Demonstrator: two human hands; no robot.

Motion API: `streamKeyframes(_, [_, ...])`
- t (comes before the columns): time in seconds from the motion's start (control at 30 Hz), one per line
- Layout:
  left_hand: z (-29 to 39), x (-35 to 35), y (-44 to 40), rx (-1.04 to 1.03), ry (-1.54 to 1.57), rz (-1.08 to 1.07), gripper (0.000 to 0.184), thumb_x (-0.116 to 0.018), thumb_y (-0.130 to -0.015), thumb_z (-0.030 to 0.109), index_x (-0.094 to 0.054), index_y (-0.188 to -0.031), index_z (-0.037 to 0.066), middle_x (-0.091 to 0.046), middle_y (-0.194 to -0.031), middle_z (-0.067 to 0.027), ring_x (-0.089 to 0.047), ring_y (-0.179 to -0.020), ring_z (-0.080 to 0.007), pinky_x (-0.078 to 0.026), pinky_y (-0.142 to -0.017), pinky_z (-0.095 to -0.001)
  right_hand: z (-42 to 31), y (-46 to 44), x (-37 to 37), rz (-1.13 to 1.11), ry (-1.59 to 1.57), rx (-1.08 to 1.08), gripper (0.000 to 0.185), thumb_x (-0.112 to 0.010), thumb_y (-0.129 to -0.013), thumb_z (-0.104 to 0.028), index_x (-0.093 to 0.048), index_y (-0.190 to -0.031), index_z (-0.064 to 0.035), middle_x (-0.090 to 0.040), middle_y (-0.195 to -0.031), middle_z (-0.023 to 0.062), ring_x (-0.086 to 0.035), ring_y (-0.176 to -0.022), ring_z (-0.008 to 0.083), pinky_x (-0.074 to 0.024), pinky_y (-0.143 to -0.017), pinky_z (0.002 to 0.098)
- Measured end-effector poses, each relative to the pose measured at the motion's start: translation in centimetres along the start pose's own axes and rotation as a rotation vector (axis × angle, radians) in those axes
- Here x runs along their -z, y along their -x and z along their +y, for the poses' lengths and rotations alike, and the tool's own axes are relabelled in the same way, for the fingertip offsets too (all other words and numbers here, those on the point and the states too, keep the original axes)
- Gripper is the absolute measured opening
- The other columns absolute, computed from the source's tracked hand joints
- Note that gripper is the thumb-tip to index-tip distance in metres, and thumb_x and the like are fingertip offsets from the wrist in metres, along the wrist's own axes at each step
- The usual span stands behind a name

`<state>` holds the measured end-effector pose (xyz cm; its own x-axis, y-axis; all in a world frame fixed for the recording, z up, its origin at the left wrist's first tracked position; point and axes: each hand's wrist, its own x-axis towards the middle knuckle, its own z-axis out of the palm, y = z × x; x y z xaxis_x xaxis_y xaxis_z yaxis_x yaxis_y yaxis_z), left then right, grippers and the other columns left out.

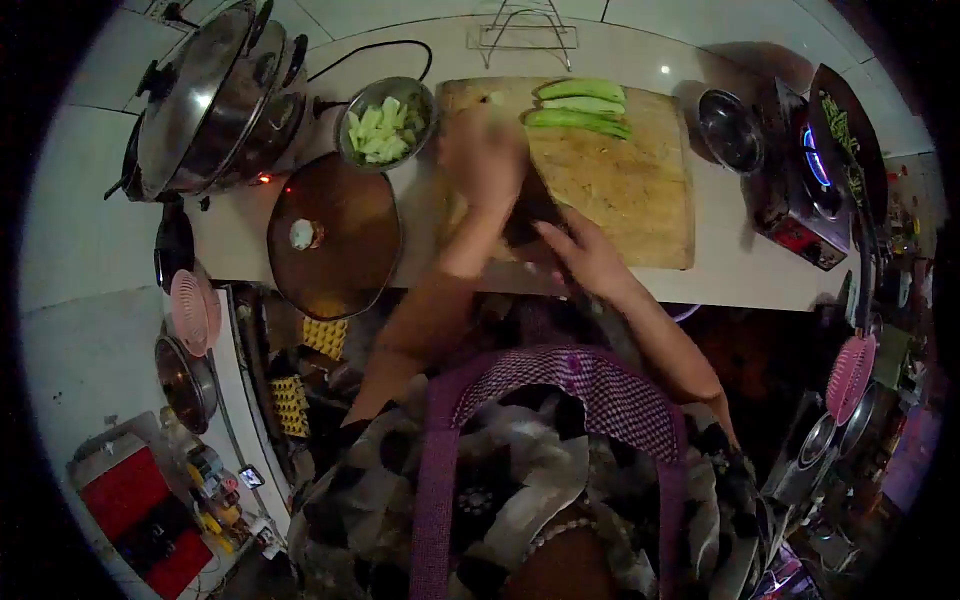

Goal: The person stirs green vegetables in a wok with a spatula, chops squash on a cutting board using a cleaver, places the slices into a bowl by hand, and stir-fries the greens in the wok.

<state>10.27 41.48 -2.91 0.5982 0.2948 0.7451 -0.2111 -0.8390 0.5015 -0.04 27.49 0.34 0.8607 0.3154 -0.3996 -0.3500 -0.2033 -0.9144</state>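
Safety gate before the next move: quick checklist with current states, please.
1. Strips on the board: ok, all three lie there.
2. Bowl upright, beside the board: ok, pieces inside.
3. Left hand firm on the knife: cannot tell, blurred.
4. Right hand well clear of the knife: not ok, fingers at or on it.
5. Flame at the wok off: not ok, burning.

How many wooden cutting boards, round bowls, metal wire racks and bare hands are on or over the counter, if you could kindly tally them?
Rectangular wooden cutting board: 1
Round bowls: 2 (metal bowl with cut green pieces; dark shiny bowl)
Metal wire rack: 1
Bare hands: 2 (left hand; right hand)
Total: 6
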Motion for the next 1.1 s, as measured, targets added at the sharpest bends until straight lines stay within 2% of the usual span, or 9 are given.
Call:
streamKeyframes(0.23, [-13.9, 0.9, -7.5, 0.209, -0.097, -0.308, 0.016, -0.058, -0.082, 0.020, -0.059, -0.092, 0.007, -0.059, -0.091, -0.0101, -0.054, -0.086, -0.0279, -0.043, -0.074, -0.0375, -2.1, -1.3, -3.2, -0.032, -0.035, 0.010, 0.028, -0.052, -0.092, -0.027, -0.050, -0.101, -0.0014, -0.052, -0.063, 0.0037, -0.050, -0.048, 0.0109, -0.0411, -0.045, 0.0258])
streamKeyframes(0.37, [-10.4, 1.2, -4.8, 0.237, 0.215, -0.505, 0.030, -0.062, -0.082, 0.019, -0.058, -0.109, 0.007, -0.057, -0.106, -0.0103, -0.050, -0.104, -0.0259, -0.040, -0.087, -0.0365, 2.8, 3.9, -1.2, 0.393, -0.193, 0.005, 0.020, -0.055, -0.091, -0.023, -0.053, -0.091, -0.0035, -0.049, -0.063, -0.0002, -0.047, -0.052, 0.0074, -0.0399, -0.047, 0.0242])
streamKeyframes(0.43, [-5.8, -3.9, 2.2, -0.027, 0.569, -0.671, 0.031, -0.064, -0.079, 0.014, -0.059, -0.109, 0.009, -0.058, -0.106, -0.0111, -0.047, -0.110, -0.0270, -0.038, -0.092, -0.0393, 8.3, 6.8, 5.5, 0.665, -0.012, 0.024, 0.026, -0.057, -0.090, -0.021, -0.051, -0.097, 0.0028, -0.056, -0.072, 0.0077, -0.053, -0.064, 0.0143, -0.0463, -0.059, 0.0308])
streamKeyframes(0.5, [-0.7, -3.6, 4.1, -0.427, 0.379, -0.960, 0.033, -0.061, -0.077, 0.010, -0.059, -0.110, 0.008, -0.055, -0.114, -0.0123, -0.047, -0.110, -0.0306, -0.039, -0.094, -0.0403, 5.5, 9.0, 6.6, 0.823, 0.537, -0.045, 0.033, -0.056, -0.089, -0.025, -0.050, -0.108, 0.0017, -0.060, -0.085, 0.0223, -0.060, -0.079, 0.0348, -0.0463, -0.072, 0.0406])
streamKeyframes(0.63, [1.7, -6.5, 9.6, -0.702, 0.153, -1.116, 0.024, -0.055, -0.076, 0.008, -0.059, -0.100, 0.006, -0.055, -0.103, -0.0119, -0.049, -0.103, -0.0303, -0.039, -0.092, -0.0423, 11.0, 8.1, 9.5, 0.964, 0.777, -0.171, 0.037, -0.058, -0.086, -0.027, -0.051, -0.115, -0.0065, -0.061, -0.099, 0.0197, -0.059, -0.088, 0.0389, -0.0476, -0.074, 0.0429])
streamKeyframes(0.83, [2.0, -5.2, 7.3, -0.604, 0.248, -1.113, 0.026, -0.066, -0.067, 0.005, -0.062, -0.094, 0.005, -0.058, -0.099, -0.0122, -0.055, -0.097, -0.0281, -0.041, -0.091, -0.0384, 13.2, 4.2, 9.3, 0.991, 0.940, -0.139, 0.042, -0.058, -0.084, -0.029, -0.048, -0.119, -0.0079, -0.058, -0.106, 0.0202, -0.057, -0.094, 0.0391, -0.0471, -0.077, 0.0446])
streamKeyframes(0.93, [1.5, -3.2, 4.0, 0.358, 0.786, -1.115, 0.019, -0.064, -0.076, 0.003, -0.060, -0.094, 0.001, -0.059, -0.091, -0.0098, -0.057, -0.084, -0.0220, -0.046, -0.080, -0.0312, 13.5, 2.5, 10.5, 0.957, 0.967, -0.081, 0.047, -0.057, -0.085, -0.031, -0.046, -0.123, -0.0069, -0.056, -0.111, 0.0213, -0.056, -0.096, 0.0398, -0.0471, -0.078, 0.0451])
streamKeyframes(1.07, [5.1, 10.1, -5.9, 0.509, 1.254, -1.208, 0.019, -0.062, -0.082, 0.004, -0.059, -0.099, -0.001, -0.059, -0.093, -0.0058, -0.056, -0.084, -0.0145, -0.045, -0.074, -0.0246, 12.8, 1.3, 11.1, 0.965, 0.879, -0.114, 0.049, -0.058, -0.084, -0.033, -0.045, -0.126, -0.0101, -0.056, -0.111, 0.0191, -0.056, -0.096, 0.0385, -0.0472, -0.077, 0.0446])
streamKeyframes(1.1, [5.3, 10.8, -6.3, 0.155, 1.545, -1.138, 0.020, -0.063, -0.082, 0.009, -0.059, -0.098, -0.001, -0.059, -0.094, -0.0085, -0.058, -0.085, -0.0178, -0.047, -0.074, -0.0272, 12.7, 0.7, 11.2, 1.023, 0.920, -0.161, 0.048, -0.059, -0.084, -0.032, -0.046, -0.126, -0.0116, -0.056, -0.110, 0.0180, -0.056, -0.095, 0.0377, -0.0475, -0.077, 0.0442])
